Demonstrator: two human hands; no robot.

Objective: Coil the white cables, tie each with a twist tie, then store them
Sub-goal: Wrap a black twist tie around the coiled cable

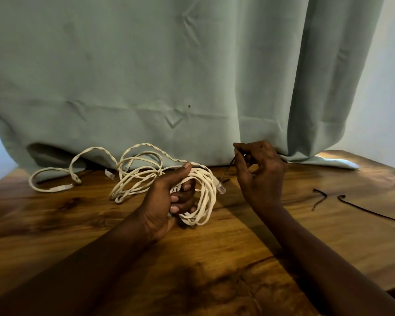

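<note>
My left hand (pixel 171 199) grips a coil of white cable (pixel 205 197) just above the wooden table (pixel 214 258), fingers curled through the loops. The coil's clear plug (pixel 221 187) sticks out on its right side. To the right, my right hand (pixel 259 172) pinches a thin black twist tie (pixel 228 166) that hangs down beside the plug. More white cable (pixel 132 172) lies loose and tangled behind and left of the coil, with a plug end (pixel 62 187) at the far left.
Two more black twist ties (pixel 319 198) (pixel 367 208) lie on the table to the right. A pale green curtain (pixel 169 76) hangs behind and drapes onto the table's back edge. The table's right corner drops off at the lower right.
</note>
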